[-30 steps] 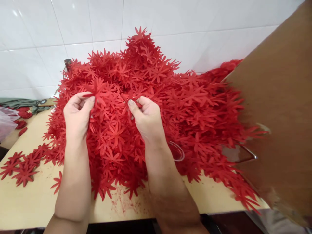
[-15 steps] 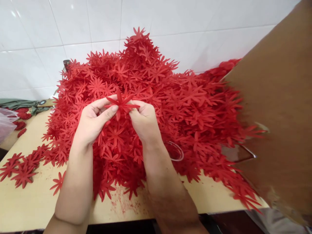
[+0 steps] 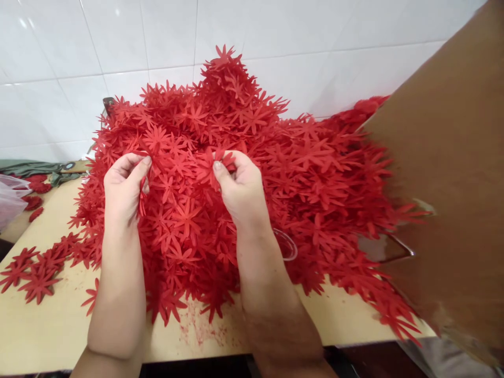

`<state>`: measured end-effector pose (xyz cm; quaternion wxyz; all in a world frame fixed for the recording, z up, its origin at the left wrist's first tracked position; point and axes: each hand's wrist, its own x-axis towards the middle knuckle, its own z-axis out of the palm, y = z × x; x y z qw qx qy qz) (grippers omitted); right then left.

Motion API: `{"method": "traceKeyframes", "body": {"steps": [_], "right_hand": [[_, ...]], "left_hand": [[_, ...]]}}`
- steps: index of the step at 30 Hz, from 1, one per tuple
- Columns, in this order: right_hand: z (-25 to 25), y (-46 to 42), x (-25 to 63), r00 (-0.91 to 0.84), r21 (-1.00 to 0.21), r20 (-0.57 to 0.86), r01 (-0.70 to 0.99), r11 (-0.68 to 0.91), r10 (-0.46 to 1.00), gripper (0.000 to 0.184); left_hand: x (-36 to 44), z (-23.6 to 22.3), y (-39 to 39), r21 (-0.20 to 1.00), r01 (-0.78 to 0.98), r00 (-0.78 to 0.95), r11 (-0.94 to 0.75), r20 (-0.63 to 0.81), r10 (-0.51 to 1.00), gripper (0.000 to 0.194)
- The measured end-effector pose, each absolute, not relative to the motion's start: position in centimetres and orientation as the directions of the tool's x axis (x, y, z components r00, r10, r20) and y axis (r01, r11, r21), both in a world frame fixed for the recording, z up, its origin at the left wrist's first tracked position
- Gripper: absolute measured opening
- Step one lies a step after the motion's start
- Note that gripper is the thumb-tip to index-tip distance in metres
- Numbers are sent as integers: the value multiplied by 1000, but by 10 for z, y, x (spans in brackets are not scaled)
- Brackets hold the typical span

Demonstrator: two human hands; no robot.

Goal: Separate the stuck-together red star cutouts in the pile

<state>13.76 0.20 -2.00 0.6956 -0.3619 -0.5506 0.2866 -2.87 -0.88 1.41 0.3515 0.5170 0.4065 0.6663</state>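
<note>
A large heap of red star-shaped artificial flower pieces (image 3: 185, 215) covers the middle of the table. Over its left part, my left hand (image 3: 126, 178) pinches a red flower piece (image 3: 156, 160) between thumb and fingers; its edges blend into the heap behind. My right hand (image 3: 242, 184) has thumb and forefinger closed on another red flower piece (image 3: 208, 167), whose petals fan out to the left. The two hands are apart, with the heap showing between them.
A brown cardboard box (image 3: 444, 173) stands at the right. A clear plastic ring (image 3: 289, 245) lies in the heap beside my right forearm. Loose flower pieces (image 3: 39, 278) are on the table (image 3: 59, 331) at the left. White tiles (image 3: 315, 47) form the wall behind.
My hands were together at one flower piece in the middle. They have separated, the left going left and the right slightly right, each now with red petals in its fingers.
</note>
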Motion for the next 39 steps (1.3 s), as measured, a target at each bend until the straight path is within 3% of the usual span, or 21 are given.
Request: {"method": "traceKeyframes", "body": {"steps": [1,4,7,13,19,26,32,39], "right_hand": [[-23,5,138,226,-812,573,25,583,788,13],[-28,8,137,187,-780,625,114,615,758,38],[-25,2,136,121,-745,666,149,650,736,48],[-8,-18,129,33,-795,601,-81,601,799,26],[-14,-16,118,5,-813,581,-35,581,814,31],[-12,-13,120,18,-823,560,-107,558,828,22],[-9,-14,128,14,-817,561,-152,556,828,20],[-3,-19,138,6,-811,585,-32,585,811,17]], "left_hand": [[-28,14,-9,903,-34,-212,-428,412,886,24],[-17,12,-14,900,-6,-160,-435,429,889,25],[-3,11,-18,904,6,-101,-427,425,899,22],[7,8,-17,895,65,-53,-442,445,894,13],[5,3,-14,870,205,-10,-449,461,888,14],[7,2,-14,858,233,20,-458,466,884,26],[10,1,-14,884,134,50,-448,445,894,29],[16,2,-15,911,-65,87,-407,412,907,35]]}}
